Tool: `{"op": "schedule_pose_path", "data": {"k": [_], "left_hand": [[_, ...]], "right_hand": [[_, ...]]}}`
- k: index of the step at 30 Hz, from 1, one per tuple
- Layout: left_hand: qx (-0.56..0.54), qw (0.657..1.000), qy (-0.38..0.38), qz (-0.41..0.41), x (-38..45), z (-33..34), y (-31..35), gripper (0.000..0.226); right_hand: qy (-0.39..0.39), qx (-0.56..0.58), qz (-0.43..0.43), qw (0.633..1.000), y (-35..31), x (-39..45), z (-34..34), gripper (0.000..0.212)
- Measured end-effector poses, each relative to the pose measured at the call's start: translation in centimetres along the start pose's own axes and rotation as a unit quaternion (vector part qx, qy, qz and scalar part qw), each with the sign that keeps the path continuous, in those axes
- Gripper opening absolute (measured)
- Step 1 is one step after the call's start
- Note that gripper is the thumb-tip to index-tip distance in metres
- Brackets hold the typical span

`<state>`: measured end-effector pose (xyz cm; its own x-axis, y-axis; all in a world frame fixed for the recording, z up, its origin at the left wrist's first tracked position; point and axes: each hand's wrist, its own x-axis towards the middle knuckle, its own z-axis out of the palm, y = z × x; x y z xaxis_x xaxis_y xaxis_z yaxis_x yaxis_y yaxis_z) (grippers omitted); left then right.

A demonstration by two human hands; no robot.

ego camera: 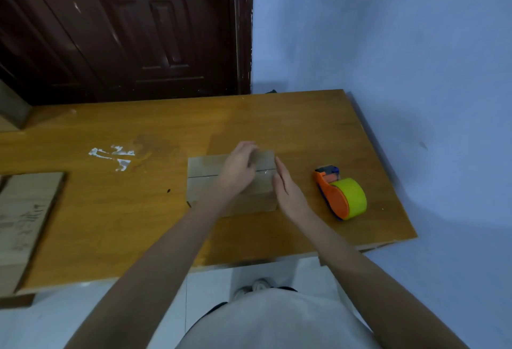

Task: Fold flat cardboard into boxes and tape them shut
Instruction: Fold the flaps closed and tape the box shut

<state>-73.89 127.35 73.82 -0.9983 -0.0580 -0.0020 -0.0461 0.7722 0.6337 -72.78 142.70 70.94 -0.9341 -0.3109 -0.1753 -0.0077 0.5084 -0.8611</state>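
While both forearms reach over the near table (97,238) edge, the right hand (288,196), fingers straight and together, stands edge-on against the small cardboard box's (202,179) right end, mid-table. Its left hand (239,168) lies on the top seam, blurred; I cannot tell its grip. If pressure eases, the flaps may spring apart. Just right sits the tape dispenser (342,196), untouched.

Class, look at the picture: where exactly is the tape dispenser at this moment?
In the head view, the orange tape dispenser with its yellow-green roll lies on the wooden table, near its right edge, just right of the small brown cardboard box and the right hand, untouched.
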Motion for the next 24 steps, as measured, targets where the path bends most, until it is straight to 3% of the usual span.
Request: {"op": "schedule_pose_path", "data": {"k": [3, 6, 8, 11, 17, 20, 24], "left_hand": [[0.164, 0.986, -0.006, 0.013, -0.4, -3.6, -4.7, 0.046], [0.181, 0.979, -0.063, -0.067, -1.1, -6.2, -7.4, 0.061], [0.126, 0.984, -0.073, -0.1, -1.3, -6.7, -7.9, 0.06], [0.087, 0.987, -0.062, -0.122, -1.4, -6.6, -7.5, 0.058], [0.109, 0.985, -0.021, -0.134, -2.2, -4.6, -5.5, 0.055], [0.073, 0.989, -0.023, -0.128, -2.9, -3.2, -4.5, 0.05], [-0.006, 0.992, -0.023, -0.123, -4.4, -1.5, -3.4, 0.059]], "right_hand": [[0.06, -0.114, 0.044, 0.991, -1.0, 0.1, -0.5, 0.054], [0.097, -0.141, 0.102, 0.98, -2.7, -0.5, -1.1, 0.05], [0.04, -0.095, 0.188, 0.977, -3.3, -1.2, -1.4, 0.06], [-0.112, 0.065, 0.293, 0.947, -4.0, -2.0, -0.5, 0.073], [-0.088, 0.198, 0.26, 0.941, -3.1, -0.5, 2.0, 0.082], [-0.045, 0.176, 0.211, 0.96, -2.7, 0.8, 1.4, 0.078], [-0.033, 0.137, 0.156, 0.978, -3.1, 2.5, -1.1, 0.057]]}}
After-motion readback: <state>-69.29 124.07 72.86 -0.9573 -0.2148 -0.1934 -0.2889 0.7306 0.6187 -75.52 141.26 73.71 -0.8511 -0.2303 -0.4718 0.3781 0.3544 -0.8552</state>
